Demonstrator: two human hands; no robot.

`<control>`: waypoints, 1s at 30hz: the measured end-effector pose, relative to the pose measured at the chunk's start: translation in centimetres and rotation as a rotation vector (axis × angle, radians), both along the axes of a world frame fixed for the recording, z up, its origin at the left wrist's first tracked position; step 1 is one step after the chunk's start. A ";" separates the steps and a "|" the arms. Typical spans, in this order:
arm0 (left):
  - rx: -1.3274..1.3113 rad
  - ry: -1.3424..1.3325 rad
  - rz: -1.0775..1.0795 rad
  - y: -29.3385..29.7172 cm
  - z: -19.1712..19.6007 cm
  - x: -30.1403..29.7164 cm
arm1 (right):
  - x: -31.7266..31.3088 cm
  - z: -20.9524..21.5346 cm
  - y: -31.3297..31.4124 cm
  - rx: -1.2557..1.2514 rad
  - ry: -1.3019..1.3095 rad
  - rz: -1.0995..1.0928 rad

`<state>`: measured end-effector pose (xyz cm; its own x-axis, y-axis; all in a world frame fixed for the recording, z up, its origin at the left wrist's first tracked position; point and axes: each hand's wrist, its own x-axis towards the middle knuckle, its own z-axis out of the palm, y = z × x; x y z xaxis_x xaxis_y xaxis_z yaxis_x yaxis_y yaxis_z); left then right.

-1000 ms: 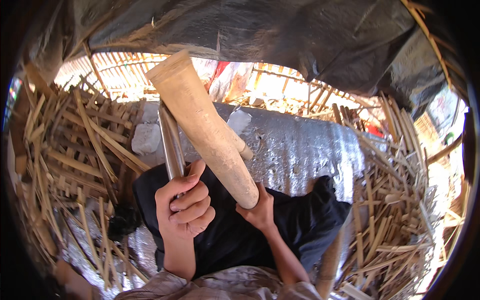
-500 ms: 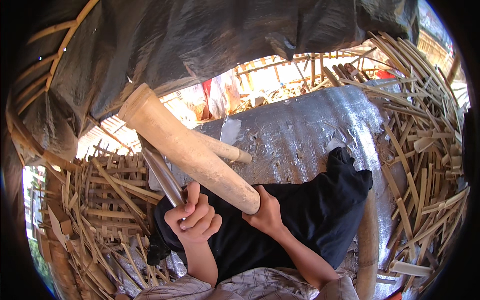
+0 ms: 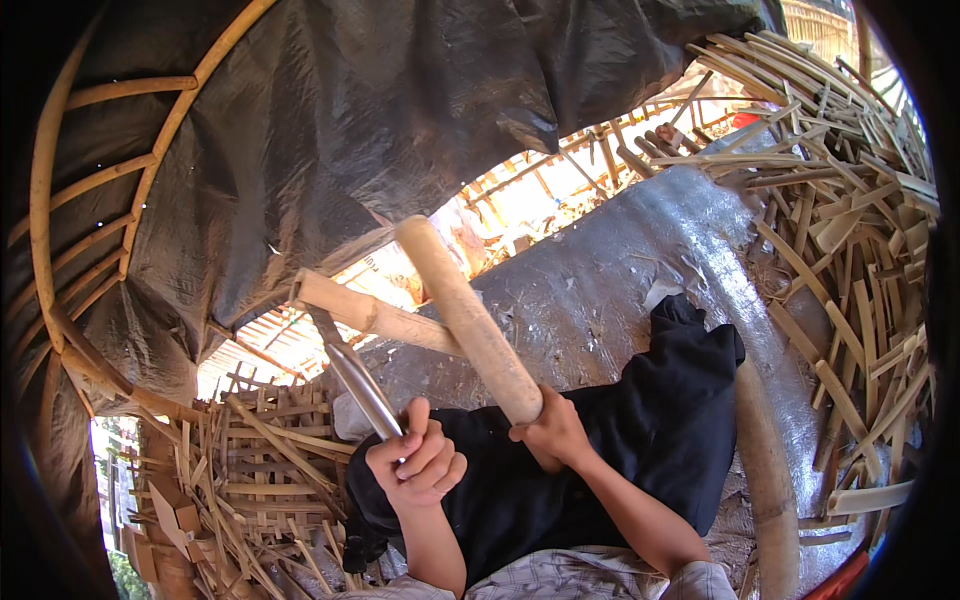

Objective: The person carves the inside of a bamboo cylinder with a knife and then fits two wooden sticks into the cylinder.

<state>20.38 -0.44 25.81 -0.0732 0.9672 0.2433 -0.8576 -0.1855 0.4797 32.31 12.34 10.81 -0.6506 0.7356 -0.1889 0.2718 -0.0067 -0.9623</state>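
Note:
My left hand [image 3: 418, 466] is closed around the shiny metal tube handle of a knife [image 3: 366, 390]. The knife's dark blade points up and away, against the far left end of a bamboo pole [image 3: 385, 322]; how deep it sits in the bamboo I cannot tell. My right hand [image 3: 556, 430] grips the near end of a thick, pale wooden club [image 3: 470, 315]. The club tilts up and to the left, crossing in front of the bamboo pole and hiding its right end. A black cloth [image 3: 610, 440] covers my lap under both hands.
A grey, shiny sheet [image 3: 600, 265] covers a surface ahead. Split bamboo strips [image 3: 850, 240] lie heaped on the right, with more strips [image 3: 265, 450] on the left. A dark tarp [image 3: 350, 120] hangs overhead on bamboo ribs. A thick bamboo pole [image 3: 768, 480] stands beside my right arm.
The club has swung right and more upright, away from above the knife, uncovering the blade and the bamboo pole's left end. The whole view has shifted and tilted a little.

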 end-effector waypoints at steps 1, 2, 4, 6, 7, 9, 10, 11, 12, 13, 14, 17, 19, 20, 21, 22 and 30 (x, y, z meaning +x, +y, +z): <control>-0.015 -0.007 0.003 -0.3 0.0 0.2 | 0.1 -1.0 0.2 -0.073 0.111 0.009; -0.023 0.002 0.006 -0.7 -0.3 0.0 | -0.2 -2.2 0.2 -0.154 0.173 0.011; -0.032 0.011 -0.024 -0.4 -0.2 0.3 | -0.8 -5.4 0.6 -0.319 0.264 -0.023; -0.048 0.016 -0.035 -0.8 -0.3 0.5 | -0.7 -5.8 0.9 -0.552 0.347 -0.017; -0.049 0.004 -0.054 -1.0 -0.3 0.4 | -1.1 -6.5 1.4 -0.684 0.302 -0.007; -0.053 -0.017 -0.085 -1.1 -0.4 0.5 | -1.4 -7.0 1.8 -0.847 0.240 -0.019; -0.058 -0.018 -0.091 -1.2 -0.4 0.7 | -1.7 -7.1 1.6 -0.796 0.236 -0.064; -0.069 -0.015 -0.091 -1.4 -0.6 0.8 | -2.2 -6.7 1.4 -0.745 0.230 -0.103; -0.098 0.002 -0.047 -1.7 -0.9 0.9 | -2.5 -6.4 1.0 -0.693 0.225 -0.141; -0.113 0.005 -0.043 -1.9 -0.9 1.1 | -2.8 -6.9 1.1 -0.712 0.226 -0.112; -0.126 0.007 -0.051 -1.7 -0.9 1.2 | -2.6 -8.0 1.9 -0.729 0.230 -0.093; -0.166 -0.034 -0.042 -2.5 -1.3 1.2 | -2.6 -8.9 1.6 -0.727 0.185 -0.058; -0.145 -0.021 -0.091 -3.7 -1.3 0.6 | -2.8 -8.6 1.1 -0.734 0.178 -0.045; -0.142 -0.021 -0.093 -4.0 -1.5 0.5 | -2.7 -8.8 1.2 -0.731 0.170 -0.053; -0.140 -0.021 -0.096 -4.2 -1.7 0.6 | -2.7 -9.0 1.4 -0.729 0.163 -0.062; -0.139 -0.021 -0.100 -4.3 -1.8 0.6 | -2.6 -9.2 1.5 -0.723 0.166 -0.060; -0.112 -0.108 0.001 -4.8 -1.6 -0.1 | -2.3 -9.6 0.4 -0.650 0.199 -0.072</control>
